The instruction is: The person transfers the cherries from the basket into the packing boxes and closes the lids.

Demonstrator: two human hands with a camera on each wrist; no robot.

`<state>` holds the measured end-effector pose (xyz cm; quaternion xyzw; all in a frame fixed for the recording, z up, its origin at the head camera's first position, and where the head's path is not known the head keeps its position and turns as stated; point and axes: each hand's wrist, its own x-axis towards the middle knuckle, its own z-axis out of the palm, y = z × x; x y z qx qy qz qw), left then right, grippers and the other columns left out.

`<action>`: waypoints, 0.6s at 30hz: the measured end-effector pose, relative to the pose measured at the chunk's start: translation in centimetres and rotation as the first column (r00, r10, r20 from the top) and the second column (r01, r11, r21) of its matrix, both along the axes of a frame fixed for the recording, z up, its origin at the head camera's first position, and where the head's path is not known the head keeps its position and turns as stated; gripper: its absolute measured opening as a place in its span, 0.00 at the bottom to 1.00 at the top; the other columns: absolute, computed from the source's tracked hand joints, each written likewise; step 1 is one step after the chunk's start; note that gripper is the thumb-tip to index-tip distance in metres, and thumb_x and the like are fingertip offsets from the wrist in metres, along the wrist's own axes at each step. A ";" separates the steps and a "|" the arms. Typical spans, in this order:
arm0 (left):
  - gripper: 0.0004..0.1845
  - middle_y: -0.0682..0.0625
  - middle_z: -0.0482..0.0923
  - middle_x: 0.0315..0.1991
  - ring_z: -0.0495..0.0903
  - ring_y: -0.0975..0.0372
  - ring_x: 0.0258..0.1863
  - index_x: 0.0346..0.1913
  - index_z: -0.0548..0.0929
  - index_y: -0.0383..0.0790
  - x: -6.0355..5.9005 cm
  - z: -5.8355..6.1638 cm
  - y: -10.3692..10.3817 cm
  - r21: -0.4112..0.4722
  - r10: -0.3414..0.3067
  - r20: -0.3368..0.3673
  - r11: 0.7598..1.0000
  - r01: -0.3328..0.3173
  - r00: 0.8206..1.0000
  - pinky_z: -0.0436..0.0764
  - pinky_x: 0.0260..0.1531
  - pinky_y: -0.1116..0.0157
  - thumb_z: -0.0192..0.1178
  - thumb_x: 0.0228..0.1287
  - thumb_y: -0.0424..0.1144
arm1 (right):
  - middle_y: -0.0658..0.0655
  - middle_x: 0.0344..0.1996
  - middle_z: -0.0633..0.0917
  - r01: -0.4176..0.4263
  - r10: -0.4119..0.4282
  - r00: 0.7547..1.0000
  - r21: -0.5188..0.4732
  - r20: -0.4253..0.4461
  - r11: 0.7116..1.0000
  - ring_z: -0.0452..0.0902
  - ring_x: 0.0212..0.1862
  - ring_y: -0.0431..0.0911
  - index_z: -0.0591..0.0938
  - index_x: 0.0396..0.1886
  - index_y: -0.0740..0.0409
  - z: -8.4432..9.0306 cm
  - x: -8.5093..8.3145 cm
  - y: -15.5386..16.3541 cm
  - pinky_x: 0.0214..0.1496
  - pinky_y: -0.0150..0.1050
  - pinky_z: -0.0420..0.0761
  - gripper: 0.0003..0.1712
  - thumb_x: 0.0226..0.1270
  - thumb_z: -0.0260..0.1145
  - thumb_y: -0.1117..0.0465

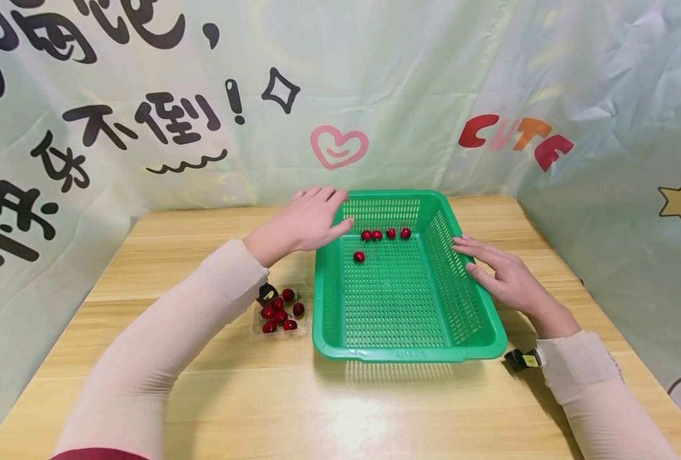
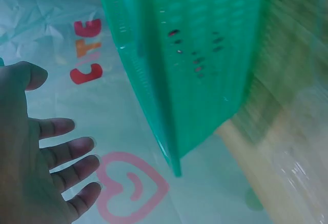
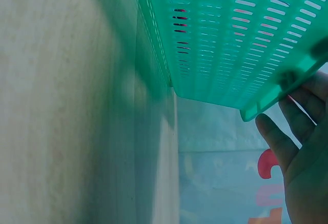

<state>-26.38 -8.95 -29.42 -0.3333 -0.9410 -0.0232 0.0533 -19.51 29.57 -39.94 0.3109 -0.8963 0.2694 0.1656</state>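
A green plastic basket [image 1: 409, 353] with perforated walls stands on the table, several red cherries [image 1: 359, 256] lying toward its back. My left hand [image 1: 312, 220] hovers by the basket's back left corner. In the left wrist view the fingers of that hand [image 2: 56, 162] are spread, apart from the basket and holding nothing. On the other side, my right hand [image 1: 501, 271] rests its fingers on the basket's right rim. The right wrist view shows the right thumb [image 3: 277, 139] just off the rim. Left of the basket sits a clear plastic tray [image 1: 303, 331] holding several more cherries [image 1: 280, 316].
The wooden table [image 1: 231, 402] runs along the front and both sides. A printed curtain [image 1: 409, 96] closes off the back, left and right. Black wrist straps [image 1: 515, 360] sit near both cuffs; the left one is right above the tray.
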 end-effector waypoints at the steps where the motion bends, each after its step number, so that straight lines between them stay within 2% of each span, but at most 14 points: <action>1: 0.32 0.44 0.68 0.64 0.67 0.49 0.62 0.70 0.64 0.42 -0.1 0.1 0.3 0.001 0.001 0.007 1.000 -0.001 1.000 0.66 0.57 0.49 0.41 0.74 0.60 | 0.57 0.68 0.72 -0.001 0.001 1.000 0.000 -0.001 1.000 0.61 0.71 0.46 0.75 0.66 0.55 0.0 0.0 0.0 0.67 0.29 0.57 0.27 0.68 0.63 0.66; 10: 0.34 0.46 0.65 0.68 0.64 0.50 0.67 0.72 0.62 0.44 -1.0 1.6 3.0 0.014 0.037 0.120 0.999 -0.039 0.992 0.62 0.65 0.51 0.35 0.74 0.63 | 0.57 0.68 0.71 -0.002 0.002 1.000 -0.001 0.003 1.000 0.60 0.72 0.45 0.74 0.67 0.55 0.0 0.0 0.0 0.67 0.29 0.57 0.27 0.68 0.63 0.67; 18: 0.33 0.48 0.68 0.65 0.67 0.55 0.65 0.69 0.64 0.44 -2.1 1.5 5.2 0.032 0.075 0.200 0.996 -0.083 0.977 0.66 0.63 0.57 0.36 0.74 0.63 | 0.57 0.67 0.72 -0.001 0.001 1.000 0.001 0.000 1.000 0.60 0.72 0.43 0.75 0.67 0.55 0.0 0.0 -0.1 0.67 0.29 0.57 0.27 0.68 0.63 0.67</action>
